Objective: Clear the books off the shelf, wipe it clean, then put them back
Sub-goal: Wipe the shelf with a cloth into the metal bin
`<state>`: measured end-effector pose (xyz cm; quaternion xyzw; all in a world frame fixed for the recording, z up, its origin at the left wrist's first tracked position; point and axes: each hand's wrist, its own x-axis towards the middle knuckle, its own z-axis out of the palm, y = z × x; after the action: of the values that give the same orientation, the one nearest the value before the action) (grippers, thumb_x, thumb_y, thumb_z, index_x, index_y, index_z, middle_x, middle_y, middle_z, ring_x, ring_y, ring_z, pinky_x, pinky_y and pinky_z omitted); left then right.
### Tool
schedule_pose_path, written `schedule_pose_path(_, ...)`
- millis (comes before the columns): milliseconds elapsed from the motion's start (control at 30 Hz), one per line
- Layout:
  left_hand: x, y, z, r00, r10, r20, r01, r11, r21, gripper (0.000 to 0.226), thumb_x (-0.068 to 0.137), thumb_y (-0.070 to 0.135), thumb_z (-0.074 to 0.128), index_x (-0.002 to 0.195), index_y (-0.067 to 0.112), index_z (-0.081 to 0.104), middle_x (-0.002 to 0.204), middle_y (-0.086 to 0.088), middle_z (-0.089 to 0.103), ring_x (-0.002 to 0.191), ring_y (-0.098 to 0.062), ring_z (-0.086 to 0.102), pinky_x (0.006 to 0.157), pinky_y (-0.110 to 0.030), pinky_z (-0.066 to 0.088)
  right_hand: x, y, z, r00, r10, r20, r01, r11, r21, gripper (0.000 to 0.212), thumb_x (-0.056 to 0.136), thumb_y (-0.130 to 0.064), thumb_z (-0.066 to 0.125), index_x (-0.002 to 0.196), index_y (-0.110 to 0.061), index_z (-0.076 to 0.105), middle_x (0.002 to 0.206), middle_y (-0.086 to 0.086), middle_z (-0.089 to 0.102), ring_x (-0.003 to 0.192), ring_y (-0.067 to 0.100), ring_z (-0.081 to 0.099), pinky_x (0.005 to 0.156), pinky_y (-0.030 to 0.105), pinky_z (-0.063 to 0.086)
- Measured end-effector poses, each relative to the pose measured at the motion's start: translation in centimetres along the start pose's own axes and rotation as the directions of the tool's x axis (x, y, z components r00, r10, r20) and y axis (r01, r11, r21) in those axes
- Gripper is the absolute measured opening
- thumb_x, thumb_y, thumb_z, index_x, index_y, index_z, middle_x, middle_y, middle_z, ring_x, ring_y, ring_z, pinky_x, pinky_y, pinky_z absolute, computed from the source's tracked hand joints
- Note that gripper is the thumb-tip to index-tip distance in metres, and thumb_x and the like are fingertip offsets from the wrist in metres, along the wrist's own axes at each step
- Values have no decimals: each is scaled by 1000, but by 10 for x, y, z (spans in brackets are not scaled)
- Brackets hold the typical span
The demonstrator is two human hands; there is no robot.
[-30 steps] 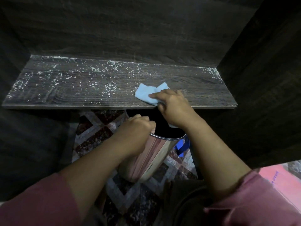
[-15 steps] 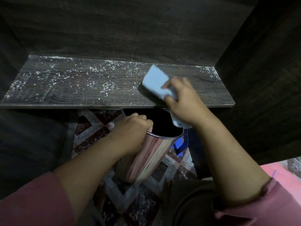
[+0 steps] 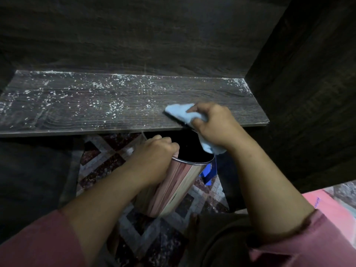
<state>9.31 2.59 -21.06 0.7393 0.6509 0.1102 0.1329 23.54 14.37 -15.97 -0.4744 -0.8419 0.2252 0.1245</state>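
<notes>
A dark wooden shelf (image 3: 81,116) spans the view, bare of books and strewn with white crumbs (image 3: 115,106), thickest on its left and middle. My right hand (image 3: 213,122) grips a light blue cloth (image 3: 179,112) pressed on the shelf near its front edge, right of centre; the cloth's tail hangs below the edge. My left hand (image 3: 154,157) grips the rim of a shiny metal bin (image 3: 173,187), held tilted just under the shelf's front edge below the cloth. No books are in view.
A dark side panel (image 3: 308,93) closes the shelf on the right and a dark back panel (image 3: 154,35) stands behind it. Patterned floor tiles (image 3: 100,166) show below. Something pink (image 3: 337,205) lies at the lower right.
The cloth was lifted and tilted off the shelf half a second ago; now my right hand has brought it back down flat near the front edge. The bin stays under the edge.
</notes>
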Motion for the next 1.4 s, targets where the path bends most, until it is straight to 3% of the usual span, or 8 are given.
schedule_pose_path(167, 11, 10, 3, 1000, 17, -26, -18, 1000, -21, 26, 80, 3, 59, 94, 24, 55, 95, 6, 51, 97, -16, 46, 73, -23, 30, 20, 47, -20, 887, 121, -447, -146, 989, -23, 36, 88, -22, 60, 123, -25, 64, 129, 10, 53, 120, 31, 49, 102, 34, 36)
schedule_pose_path(300, 18, 19, 10, 999, 34, -32, -34, 999, -16, 26, 79, 3, 58, 90, 26, 53, 92, 6, 51, 94, -16, 46, 71, -24, 28, 40, 97, -31, 744, 250, -620, -355, 934, -50, 42, 91, -26, 55, 133, -27, 55, 143, 9, 42, 125, 34, 40, 103, 45, 34)
schedule_pose_path(433, 24, 24, 18, 999, 31, -42, -33, 998, -55, 25, 79, 6, 59, 85, 28, 50, 90, 8, 51, 92, -15, 46, 76, -27, 37, 59, 130, -16, 878, 268, -396, -349, 925, -148, 49, 97, -39, 45, 146, -30, 40, 157, 10, 27, 139, 32, 30, 112, 43, 25)
schedule_pose_path(533, 28, 25, 19, 999, 7, -40, -9, 998, -63, 21, 79, 9, 61, 86, 27, 53, 88, 10, 50, 91, -13, 45, 77, -29, 41, 70, 133, -14, 909, 321, -264, -356, 929, -96, 55, 96, -39, 43, 149, -27, 34, 155, 10, 30, 142, 29, 26, 116, 41, 22)
schedule_pose_path(833, 36, 27, 21, 999, -5, -34, 5, 1000, -5, 20, 77, 13, 64, 90, 26, 56, 89, 9, 51, 91, -15, 47, 78, -32, 43, 58, 81, 22, 948, 25, -317, -22, 1000, 12, 54, 87, -10, 51, 141, -18, 49, 138, 13, 51, 129, 30, 44, 107, 36, 34)
schedule_pose_path(1033, 36, 25, 21, 998, -20, -61, 19, 1000, -18, 21, 79, 8, 60, 89, 25, 55, 90, 9, 51, 92, -14, 46, 78, -32, 44, 65, 119, -4, 817, 134, -561, -296, 932, -208, 59, 87, -18, 53, 144, -26, 42, 149, 16, 38, 129, 37, 40, 103, 47, 33)
schedule_pose_path(1200, 35, 23, 23, 995, -20, -98, 16, 999, -34, 21, 80, 4, 58, 91, 22, 55, 92, 7, 51, 92, -14, 45, 76, -28, 38, 74, 138, -10, 890, 291, -351, -372, 908, -191, 54, 95, -35, 43, 148, -30, 34, 155, 13, 29, 140, 32, 29, 113, 45, 25)
schedule_pose_path(1400, 32, 21, 23, 992, -17, -121, 16, 1000, -6, 23, 78, 5, 60, 91, 24, 54, 92, 8, 51, 93, -15, 46, 73, -23, 32, 71, 89, 19, 968, 32, -248, -80, 979, -188, 57, 90, -20, 51, 146, -25, 43, 148, 21, 38, 135, 36, 36, 112, 39, 30)
